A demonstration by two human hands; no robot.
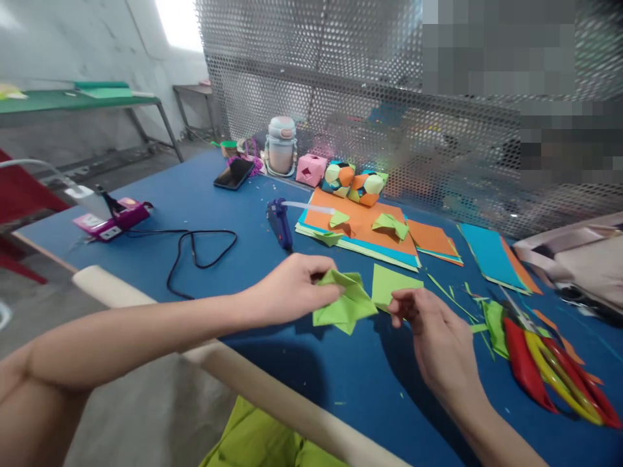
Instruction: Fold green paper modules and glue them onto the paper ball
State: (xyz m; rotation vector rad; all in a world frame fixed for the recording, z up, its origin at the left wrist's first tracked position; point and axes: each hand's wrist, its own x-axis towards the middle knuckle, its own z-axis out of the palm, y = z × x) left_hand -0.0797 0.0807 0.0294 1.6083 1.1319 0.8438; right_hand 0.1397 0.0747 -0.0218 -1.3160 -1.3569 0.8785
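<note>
My left hand (296,292) pinches a folded light-green paper piece (344,301) with several points, raised over the blue table. To its right my right hand (435,331) has its fingers curled together, and I see nothing between them. Its fingertips appear just in front of a flat green paper square (389,282), partly hidden by them; whether they touch it I cannot tell. Behind both hands, small folded green pieces (390,226) lie on a stack of orange, blue and pale paper (360,237).
Red-and-yellow scissors (549,363) and green scraps lie at right. A glue gun (279,224) stands behind my left hand, its black cord (195,250) near a purple power strip (111,219). Paper balls (367,188), a bottle (281,146) and a phone (234,174) sit by the perforated metal panel (316,78).
</note>
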